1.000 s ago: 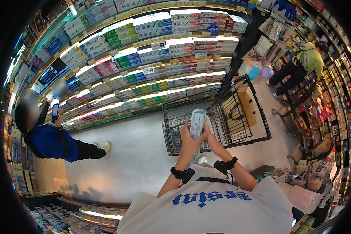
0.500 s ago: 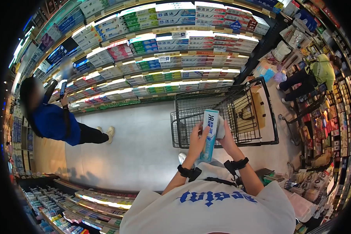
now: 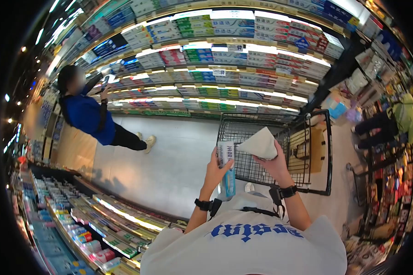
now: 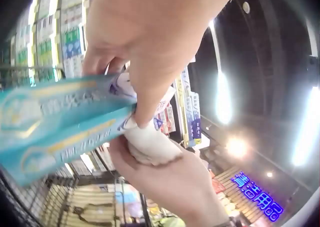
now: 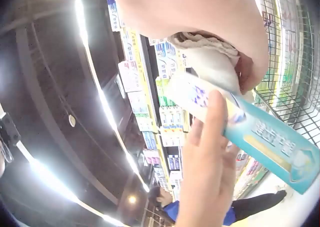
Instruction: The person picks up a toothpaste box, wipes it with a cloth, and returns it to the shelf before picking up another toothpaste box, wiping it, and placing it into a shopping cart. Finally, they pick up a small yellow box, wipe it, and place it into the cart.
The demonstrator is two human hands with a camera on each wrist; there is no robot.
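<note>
In the head view the left hand grips a long white and teal box upright, thumb across its front. The right hand holds a folded white cloth-like item beside it, over the cart. The left wrist view shows the left thumb pressed on the teal box, with the white item resting in the right palm. From the right wrist, the box lies across the left fingers, close to the white item under the right hand.
A black wire shopping cart stands in front. Shelves of boxed goods run along the far side. A person in blue stands at the left, another in light green at the right. More shelves are at lower left.
The hands have moved apart, the box going left and the white item right, where it now shows fully. The view has turned, and the cart and shelves sit further right.
</note>
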